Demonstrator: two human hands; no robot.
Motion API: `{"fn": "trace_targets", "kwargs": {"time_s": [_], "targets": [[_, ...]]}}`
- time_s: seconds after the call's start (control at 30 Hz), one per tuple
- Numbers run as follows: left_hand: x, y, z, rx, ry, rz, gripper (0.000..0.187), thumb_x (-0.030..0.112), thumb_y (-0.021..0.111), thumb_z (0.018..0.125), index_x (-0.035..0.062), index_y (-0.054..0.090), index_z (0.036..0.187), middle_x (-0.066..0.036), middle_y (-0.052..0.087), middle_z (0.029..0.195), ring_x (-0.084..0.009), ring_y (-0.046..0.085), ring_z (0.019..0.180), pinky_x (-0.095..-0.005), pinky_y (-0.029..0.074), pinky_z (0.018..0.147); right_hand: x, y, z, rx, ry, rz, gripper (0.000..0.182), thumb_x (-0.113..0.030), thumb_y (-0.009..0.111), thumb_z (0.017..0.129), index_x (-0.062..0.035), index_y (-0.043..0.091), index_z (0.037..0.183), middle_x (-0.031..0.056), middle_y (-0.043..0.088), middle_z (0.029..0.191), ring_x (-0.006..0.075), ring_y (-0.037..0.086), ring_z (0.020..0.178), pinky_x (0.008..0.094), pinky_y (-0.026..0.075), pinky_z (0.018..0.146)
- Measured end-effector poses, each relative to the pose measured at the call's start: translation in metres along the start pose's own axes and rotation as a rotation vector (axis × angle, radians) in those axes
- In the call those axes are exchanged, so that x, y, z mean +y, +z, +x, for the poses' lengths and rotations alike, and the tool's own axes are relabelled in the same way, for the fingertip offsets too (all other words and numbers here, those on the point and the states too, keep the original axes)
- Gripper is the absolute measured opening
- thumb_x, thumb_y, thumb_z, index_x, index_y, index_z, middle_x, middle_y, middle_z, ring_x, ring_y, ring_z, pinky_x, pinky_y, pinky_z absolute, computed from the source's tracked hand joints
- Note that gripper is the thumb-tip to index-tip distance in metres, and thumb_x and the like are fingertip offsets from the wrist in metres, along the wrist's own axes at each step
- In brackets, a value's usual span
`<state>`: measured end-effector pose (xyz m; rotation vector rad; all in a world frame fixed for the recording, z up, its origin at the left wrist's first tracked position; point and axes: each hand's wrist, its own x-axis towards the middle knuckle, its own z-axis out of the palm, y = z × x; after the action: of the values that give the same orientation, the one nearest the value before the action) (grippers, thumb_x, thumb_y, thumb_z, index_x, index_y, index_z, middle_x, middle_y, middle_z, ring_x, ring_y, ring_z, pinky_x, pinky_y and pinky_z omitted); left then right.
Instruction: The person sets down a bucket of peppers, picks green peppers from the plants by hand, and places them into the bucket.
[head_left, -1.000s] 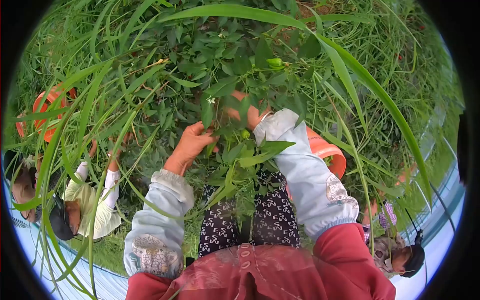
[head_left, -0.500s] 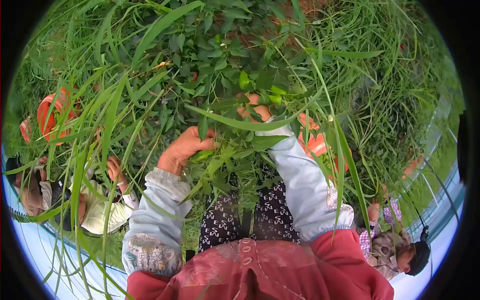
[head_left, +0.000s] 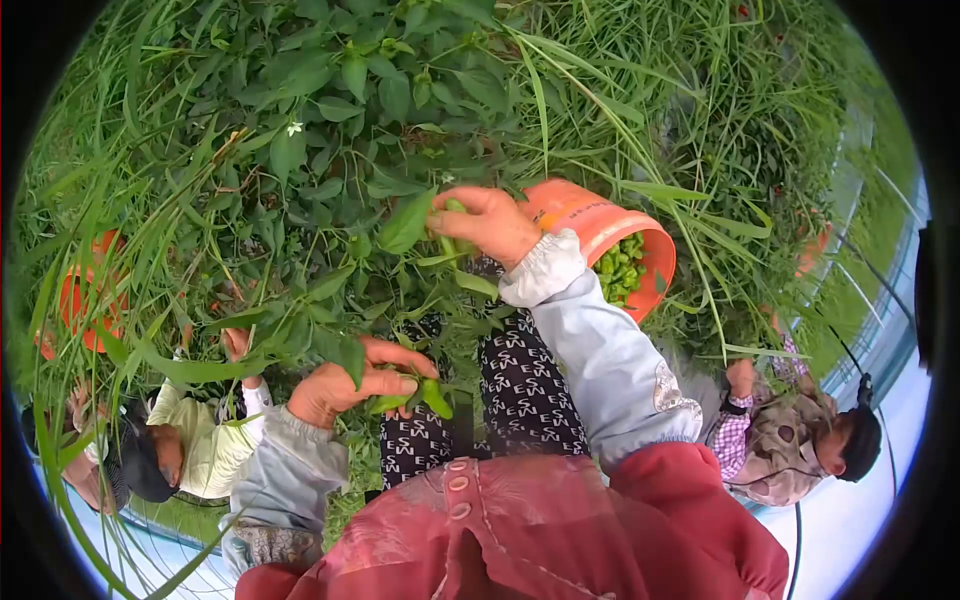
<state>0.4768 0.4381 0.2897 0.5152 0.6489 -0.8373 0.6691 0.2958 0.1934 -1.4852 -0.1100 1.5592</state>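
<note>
Green pepper plants (head_left: 370,100) with dark leaves fill the space before me. My right hand (head_left: 488,225) is closed on a green pepper (head_left: 454,212) among the leaves. Lower down, my left hand (head_left: 345,382) is closed too, with green peppers (head_left: 436,398) showing past its thumb and fingers. Beside my right wrist, an orange bucket (head_left: 590,215) leans on its side, its mouth facing me. Many small green peppers (head_left: 620,268) lie inside it.
Tall grass (head_left: 680,120) grows among the plants, some blades hanging across the view. Another orange bucket (head_left: 85,305) stands at the left. Co-workers are on both sides: a person in a pale yellow-green top (head_left: 205,440) and a person in a camouflage vest (head_left: 785,450).
My right hand has come out of the foliage and now shows a pepper. My left hand has moved down and left, toward my body, with peppers. The bucket is more fully visible.
</note>
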Motion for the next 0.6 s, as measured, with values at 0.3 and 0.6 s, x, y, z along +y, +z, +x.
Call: {"fn": "trace_targets", "kwargs": {"time_s": [0.3,0.6], "targets": [[0.02,0.08,0.116,0.013,0.069,0.16,0.023,0.014,0.055,0.087,0.0008,0.062,0.103,-0.007,0.063,0.087,-0.0142,0.061,0.068,-0.0234,0.049,0.05,0.079,-0.064,-0.127,0.201,0.02,0.796,0.027,-0.017,0.057,0.084,-0.0054,0.052,0.108,0.0109,0.057,0.107,0.0225,0.059,0.09,0.0331,0.048,0.073],[-0.088,0.136,0.277,0.087,0.281,0.822,0.059,0.023,0.058,0.079,0.0024,0.038,0.13,-0.016,0.045,0.129,-0.0279,0.047,0.114,-0.0347,0.038,0.094,0.193,-0.137,-0.198,0.919,0.087,0.766,0.042,-0.014,0.055,0.086,-0.0045,0.046,0.125,0.0087,0.058,0.112,0.0179,0.059,0.091,0.029,0.05,0.073]]}}
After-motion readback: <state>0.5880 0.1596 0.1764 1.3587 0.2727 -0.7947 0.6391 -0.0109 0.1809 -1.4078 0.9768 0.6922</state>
